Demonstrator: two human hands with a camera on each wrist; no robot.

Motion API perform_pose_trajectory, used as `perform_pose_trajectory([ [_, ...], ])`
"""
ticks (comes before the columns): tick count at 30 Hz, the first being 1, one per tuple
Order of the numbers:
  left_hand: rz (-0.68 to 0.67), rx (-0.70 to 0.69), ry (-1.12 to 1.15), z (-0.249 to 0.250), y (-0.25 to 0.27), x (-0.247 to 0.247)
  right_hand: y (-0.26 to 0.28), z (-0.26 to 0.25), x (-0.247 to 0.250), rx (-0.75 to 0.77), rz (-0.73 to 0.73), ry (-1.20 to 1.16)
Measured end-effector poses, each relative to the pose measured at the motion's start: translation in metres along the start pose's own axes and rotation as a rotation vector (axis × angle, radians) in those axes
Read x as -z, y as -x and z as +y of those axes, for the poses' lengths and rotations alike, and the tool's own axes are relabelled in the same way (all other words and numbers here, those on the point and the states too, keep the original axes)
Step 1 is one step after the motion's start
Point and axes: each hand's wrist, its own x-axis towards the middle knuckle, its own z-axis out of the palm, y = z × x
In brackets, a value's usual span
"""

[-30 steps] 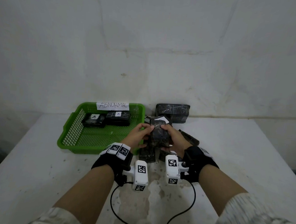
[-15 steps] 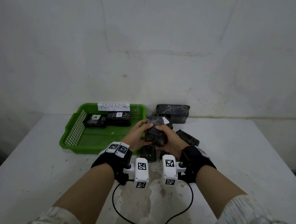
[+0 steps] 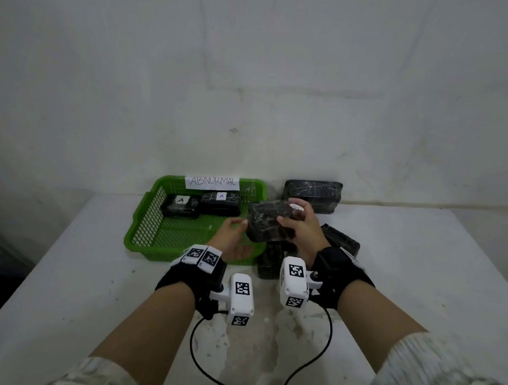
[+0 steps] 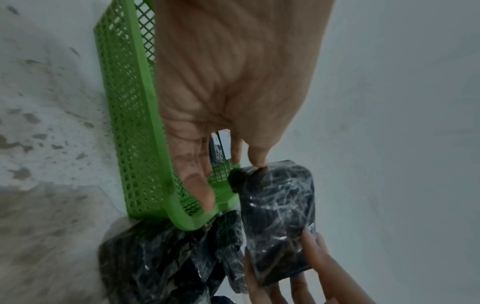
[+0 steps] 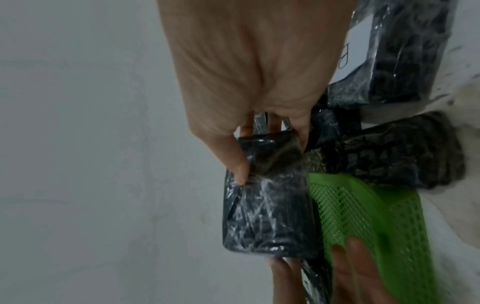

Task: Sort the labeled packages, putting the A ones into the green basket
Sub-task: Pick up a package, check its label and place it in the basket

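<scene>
My right hand (image 3: 293,219) grips a dark plastic-wrapped package (image 3: 267,223), thumb on its near face and fingers behind. It hangs in the air over the right rim of the green basket (image 3: 142,229). In the right wrist view the package (image 5: 270,216) shows no letter. My left hand (image 3: 238,228) is open over the basket, palm toward the package's left end. In the left wrist view only its thumb tip touches a corner of the package (image 4: 278,222). Two packages marked A (image 3: 181,206) (image 3: 220,203) lie at the back of the basket.
A paper sign reading ABNORMAL (image 3: 213,183) hangs on the basket's back wall. Another dark package (image 3: 312,195) leans on the wall at right. More packages (image 3: 341,239) (image 3: 269,261) lie piled on the white table (image 3: 421,279) beside the basket.
The held package has risen and shifted left toward the basket. My left hand has let go of it and spread its fingers; the right hand alone now holds it.
</scene>
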Motion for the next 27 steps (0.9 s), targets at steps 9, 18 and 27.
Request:
perform_pose_trajectory([
  [9,-0.012,-0.114,0.100,0.016,0.001,0.050,-0.003,0.003,-0.041,-0.128,0.059,-0.171],
  [18,-0.022,-0.221,0.200,0.030,-0.002,0.074,-0.011,0.022,-0.083,-0.039,0.135,-0.204],
  [27,0.077,-0.292,-0.120,0.033,-0.021,0.111,-0.031,0.043,-0.118,-0.359,-0.045,0.029],
])
